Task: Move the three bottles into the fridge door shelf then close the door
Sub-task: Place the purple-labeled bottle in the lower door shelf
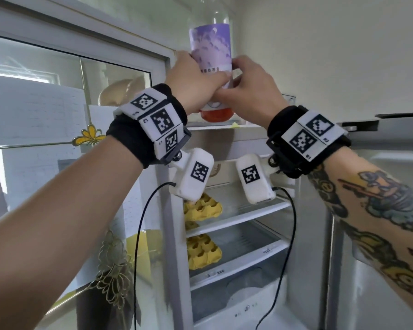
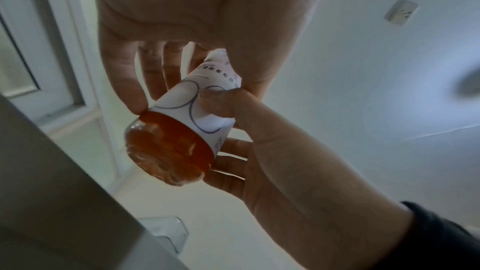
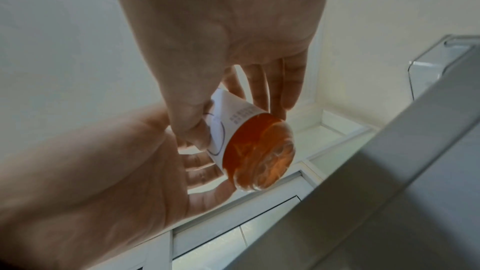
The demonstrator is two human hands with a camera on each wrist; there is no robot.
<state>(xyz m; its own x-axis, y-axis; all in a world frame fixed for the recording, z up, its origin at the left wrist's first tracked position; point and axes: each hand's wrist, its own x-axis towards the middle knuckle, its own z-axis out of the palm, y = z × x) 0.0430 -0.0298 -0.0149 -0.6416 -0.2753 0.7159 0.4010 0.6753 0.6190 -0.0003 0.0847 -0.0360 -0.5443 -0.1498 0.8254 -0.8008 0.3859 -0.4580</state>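
Left grip [image 1: 196, 84] and right grip [image 1: 250, 89] both wrapped round one bottle [image 1: 210, 53], fingers curled on the label, thumbs meeting in front. Bottle upright, orange liquid at the base, held above the fridge [image 1: 236, 210] top edge. Door [image 1: 377, 210] open at right. Yellow egg trays [image 1: 202, 207] on shelves.

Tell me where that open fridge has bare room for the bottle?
The upper shelf and lower shelf are bare right of the yellow egg trays, which crowd their left ends. The clear door bin shows nothing in its visible part. The left hand and right hand both grip the bottle.
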